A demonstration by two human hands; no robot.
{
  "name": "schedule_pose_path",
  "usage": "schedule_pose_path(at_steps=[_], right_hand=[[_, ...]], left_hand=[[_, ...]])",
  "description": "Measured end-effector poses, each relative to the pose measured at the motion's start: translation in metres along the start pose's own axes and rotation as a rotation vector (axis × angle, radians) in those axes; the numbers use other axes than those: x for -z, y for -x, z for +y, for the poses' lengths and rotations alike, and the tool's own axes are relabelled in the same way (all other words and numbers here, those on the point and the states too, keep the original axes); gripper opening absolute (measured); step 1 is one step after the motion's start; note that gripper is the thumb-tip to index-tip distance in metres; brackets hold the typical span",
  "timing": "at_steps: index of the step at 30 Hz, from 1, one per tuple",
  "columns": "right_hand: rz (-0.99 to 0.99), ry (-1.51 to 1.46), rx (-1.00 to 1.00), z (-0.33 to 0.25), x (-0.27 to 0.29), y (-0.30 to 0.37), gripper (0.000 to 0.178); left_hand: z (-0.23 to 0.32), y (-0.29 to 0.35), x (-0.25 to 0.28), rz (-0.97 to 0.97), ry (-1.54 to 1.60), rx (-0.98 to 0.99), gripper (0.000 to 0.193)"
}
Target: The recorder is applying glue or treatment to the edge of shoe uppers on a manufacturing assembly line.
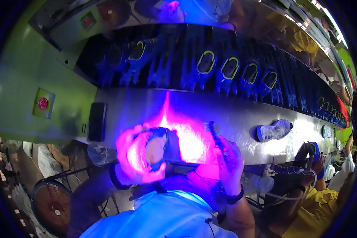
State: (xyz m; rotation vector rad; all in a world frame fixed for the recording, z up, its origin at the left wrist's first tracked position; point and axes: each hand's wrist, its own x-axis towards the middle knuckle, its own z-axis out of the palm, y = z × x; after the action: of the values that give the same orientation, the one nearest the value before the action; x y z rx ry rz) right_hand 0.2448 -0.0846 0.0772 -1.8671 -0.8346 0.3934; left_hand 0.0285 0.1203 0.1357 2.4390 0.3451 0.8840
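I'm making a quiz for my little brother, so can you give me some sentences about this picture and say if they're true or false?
1. The left hand holds a pale-faced piece. True.
2. The right hand is empty. False: the right hand holds a dark tool.
3. The fan is at the top right. False: the fan is at the lower left.
4. Some shoes at the back have yellowish rims. True.
5. A button is on the green panel. True.
6. The lower-right worker's shirt is red. False: the shirt is yellow.
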Motion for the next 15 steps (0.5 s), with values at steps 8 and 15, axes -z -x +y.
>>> schedule_pose_path(at_steps=[8, 15], right_hand=[[-0.213, 0.141, 0.214, -0.044, -0.046, 0.016, 0.031], [-0.210, 0.184, 0.109, -0.031, -0.064, 0.023, 0.028]], left_hand=[[0.007, 0.171, -0.037, -0.188, -0.050, -0.201, 0.063], [0.016, 0.182, -0.047, 0.128, 0.073, -0.418, 0.052]])
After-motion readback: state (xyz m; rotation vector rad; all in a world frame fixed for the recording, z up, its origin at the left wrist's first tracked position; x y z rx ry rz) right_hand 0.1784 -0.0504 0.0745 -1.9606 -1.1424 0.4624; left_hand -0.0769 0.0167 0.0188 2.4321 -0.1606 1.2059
